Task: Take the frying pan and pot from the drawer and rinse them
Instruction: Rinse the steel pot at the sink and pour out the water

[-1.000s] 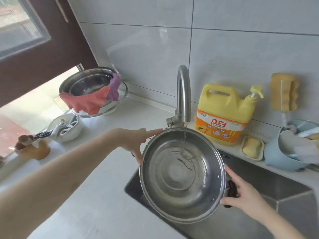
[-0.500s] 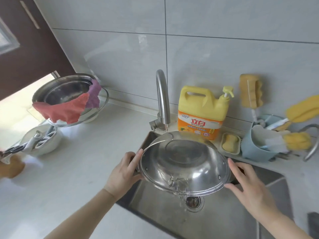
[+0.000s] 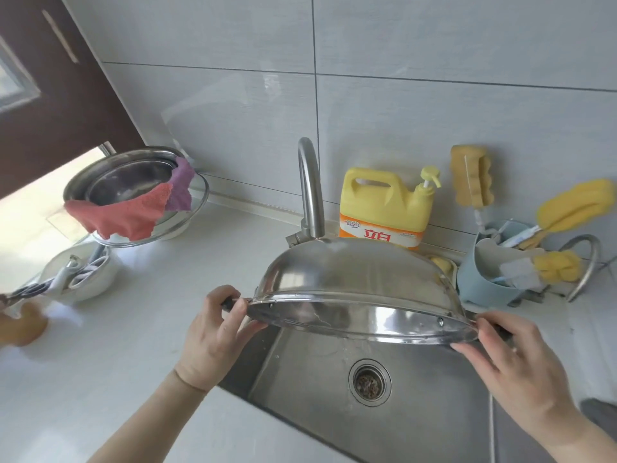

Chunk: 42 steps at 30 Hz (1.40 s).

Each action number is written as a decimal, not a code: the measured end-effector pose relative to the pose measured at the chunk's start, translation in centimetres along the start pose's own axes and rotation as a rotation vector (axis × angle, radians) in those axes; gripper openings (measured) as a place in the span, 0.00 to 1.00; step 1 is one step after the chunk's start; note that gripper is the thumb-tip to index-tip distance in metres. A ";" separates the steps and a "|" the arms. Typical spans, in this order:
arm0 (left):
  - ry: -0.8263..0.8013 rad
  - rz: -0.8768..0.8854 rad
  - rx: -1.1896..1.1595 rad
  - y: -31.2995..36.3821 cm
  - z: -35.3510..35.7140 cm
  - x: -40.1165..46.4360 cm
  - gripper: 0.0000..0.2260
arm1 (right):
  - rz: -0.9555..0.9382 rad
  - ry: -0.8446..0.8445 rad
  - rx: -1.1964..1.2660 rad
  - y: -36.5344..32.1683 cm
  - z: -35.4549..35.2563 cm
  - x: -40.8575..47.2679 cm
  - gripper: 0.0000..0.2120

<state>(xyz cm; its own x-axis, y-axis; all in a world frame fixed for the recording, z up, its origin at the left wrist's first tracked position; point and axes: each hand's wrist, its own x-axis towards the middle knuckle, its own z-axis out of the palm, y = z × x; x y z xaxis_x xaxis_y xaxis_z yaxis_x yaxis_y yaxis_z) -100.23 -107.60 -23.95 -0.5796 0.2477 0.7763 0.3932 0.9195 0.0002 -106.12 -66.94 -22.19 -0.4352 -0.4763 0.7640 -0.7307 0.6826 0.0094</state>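
- Fingers [image 3: 233, 304] of the left hand [image 3: 213, 342] curl shut around the dark handle on the left side of the pot [image 3: 357, 289]; the thumb lies along the rim.
- Right hand [image 3: 514, 365] grips the handle on the opposite side, its fingers closed over the rim and the handle mostly hidden under them.
- Pot is held upside down over the sink [image 3: 417, 396], its open mouth tipped toward the camera and down, its rounded bottom facing up under the tap [image 3: 309, 188].
- Water drips from the lower rim, and wet streaks run down the sink wall toward the drain [image 3: 369, 382].
- Yellow soap jug [image 3: 387, 202] stands behind the pot against the tiled wall, partly hidden by it.
- Blue holder [image 3: 484, 285] with yellow sponge brushes sits to the right of the jug.
- On the counter [image 3: 133, 345] at left, a steel bowl [image 3: 127, 178] carries a red cloth [image 3: 123, 215] and a purple one over its edge.
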 end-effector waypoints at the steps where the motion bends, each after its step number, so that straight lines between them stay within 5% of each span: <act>1: -0.006 0.003 0.000 0.0 0.0 0.1 0.47 | -0.005 0.001 0.003 -0.1 -0.1 0.1 0.30; 8: -0.137 -0.078 -0.074 0.6 1.4 -0.9 0.32 | 0.081 -0.109 0.026 -0.2 -0.2 -0.9 0.31; 10: -0.274 -0.156 -0.130 0.9 2.4 -1.5 0.36 | 0.181 -0.215 0.074 -0.1 -0.1 -1.9 0.35; 14: -0.633 -0.325 -0.269 2.3 5.8 -2.7 0.56 | 0.518 -0.638 0.217 0.8 0.7 -5.5 0.61; 20: -1.042 -0.402 -0.326 3.7 12.6 -4.2 0.59 | 0.723 -0.851 0.357 2.8 3.7 -11.9 0.57; 25: -1.277 -0.414 -0.338 4.1 18.0 -4.0 0.60 | 0.886 -1.040 0.404 3.8 6.0 -14.2 0.64; 42: -1.621 -0.447 -0.363 4.6 28.9 -8.0 0.61 | 1.056 -1.215 0.437 5.8 12.8 -22.5 0.72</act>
<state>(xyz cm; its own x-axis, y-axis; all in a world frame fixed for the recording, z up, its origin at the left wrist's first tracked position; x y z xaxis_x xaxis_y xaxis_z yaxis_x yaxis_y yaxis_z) -114.37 -96.51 -48.40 -0.6643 0.2530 -0.7033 0.0090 0.9436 0.3309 -107.25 -59.34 -47.57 -0.7751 -0.2049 -0.5977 0.1401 0.8666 -0.4789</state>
